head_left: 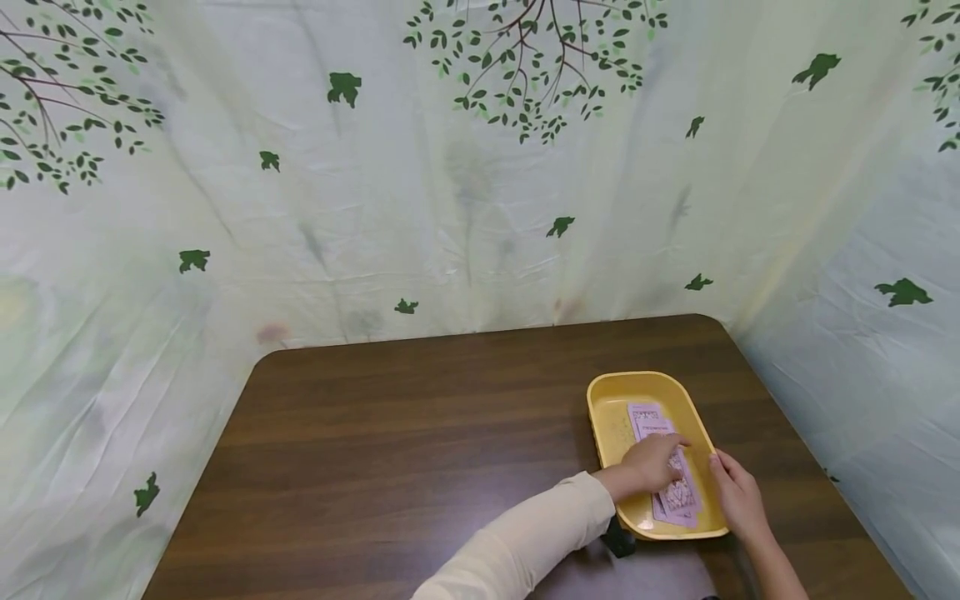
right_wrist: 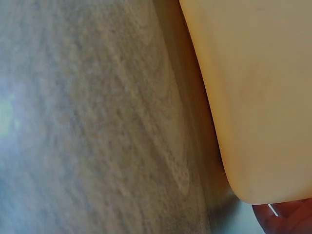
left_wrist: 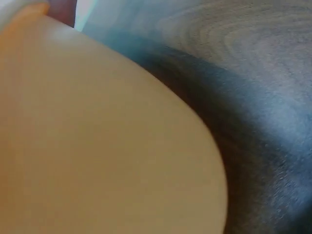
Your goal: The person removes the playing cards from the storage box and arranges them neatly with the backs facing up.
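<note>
A yellow plastic tray (head_left: 611, 412) stands at the right of the table in the head view. Inside it lie overlapping purple-and-white playing cards (head_left: 681, 497), partly covered by my left hand (head_left: 651, 462). That hand reaches over the tray's left rim, with its finger and thumb gripping at the cards. At the right rim, my right hand (head_left: 738, 496) holds the tray's side, thumb over the edge. The tray's smooth outer wall (left_wrist: 112, 131) fills much of the left wrist view. In the right wrist view, fingers (right_wrist: 285, 217) show beneath the tray wall (right_wrist: 263, 97).
The brown wood-grain table (head_left: 420, 442) extends to the left of the tray. A dark object (head_left: 618, 537) sits under my left wrist, beside the tray. A pale curtain (head_left: 465, 208) printed with leaves and branches hangs behind the table and along its sides.
</note>
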The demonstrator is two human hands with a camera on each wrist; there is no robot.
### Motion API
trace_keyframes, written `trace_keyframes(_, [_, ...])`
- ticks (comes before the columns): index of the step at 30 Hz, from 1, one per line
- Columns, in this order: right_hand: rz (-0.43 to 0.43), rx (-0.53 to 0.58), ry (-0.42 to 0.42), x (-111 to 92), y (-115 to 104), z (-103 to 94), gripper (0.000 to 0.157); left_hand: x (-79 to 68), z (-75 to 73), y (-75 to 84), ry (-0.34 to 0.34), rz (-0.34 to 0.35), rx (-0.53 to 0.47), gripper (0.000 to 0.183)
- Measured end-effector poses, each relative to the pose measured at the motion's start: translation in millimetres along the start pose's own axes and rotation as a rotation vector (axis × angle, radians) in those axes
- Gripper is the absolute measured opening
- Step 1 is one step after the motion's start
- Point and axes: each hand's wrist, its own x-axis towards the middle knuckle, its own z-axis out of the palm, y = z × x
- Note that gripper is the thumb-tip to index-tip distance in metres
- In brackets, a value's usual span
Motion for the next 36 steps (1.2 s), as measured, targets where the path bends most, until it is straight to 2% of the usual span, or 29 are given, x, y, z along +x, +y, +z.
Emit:
trace_keyframes(4, [0.007, 0.0, 0.003, -1, 1, 0.3, 0.046, 0.5, 4.2, -0.1, -0.007, -0.067, -0.04, 0.041])
trace_keyframes(7, [0.012, 0.005, -0.002, -1, 1, 0.7, 0.047, -1.1, -0.3, -0.6, 0.001, -0.097, -0.096, 0.03])
trace_keyframes(10, [0.034, 0.0, -0.015, -1, 0, 0.9, 0.048, -1.9, -13.6, -6.1, 0.037, -0.067, -0.146, 0.024])
trace_keyframes(13, [0.06, -0.021, -0.026, 0, -1, -0.2, 0.05, 1.7, -36.4, -17.4, 0.104, -0.014, -0.21, 0.024])
trace_keyframes(16, [0.081, -0.029, -0.035, 0, -1, -0.8, 0.051, 6.8, -63.9, -36.2, 0.201, 0.004, -0.325, 0.023])
trace_keyframes(20, [0.085, -0.016, -0.035, 0, 0, -0.2, 0.052, 7.5, -94.6, -70.1, 0.306, -0.016, -0.542, 0.023])
trace_keyframes(23, [0.075, -0.017, -0.026, 1, -1, -1.5, 0.051, 5.8, -103.3, -96.7, 0.382, -0.049, -0.692, 0.024])
trace_keyframes(27, [0.082, -0.034, -0.033, 2, -1, -3.3, 0.052, 2.4, -97.7, -129.8, 0.508, -0.16, -0.823, 0.026])
trace_keyframes(29, [0.095, -0.04, -0.044, 2, -1, -3.3, 0.053, -0.4, -90.2, -144.3, 0.543, -0.208, -0.814, 0.025])
trace_keyframes(31, [0.108, -0.039, -0.049, 1, -1, -3.0, 0.053, -3.6, -82.2, -156.7, 0.543, -0.22, -0.742, 0.024])
trace_keyframes(36, [0.107, -0.016, -0.043, 0, -3, -1.6, 0.052, -12.2, -70.6, -171.4, 0.438, -0.238, -0.528, 0.022])
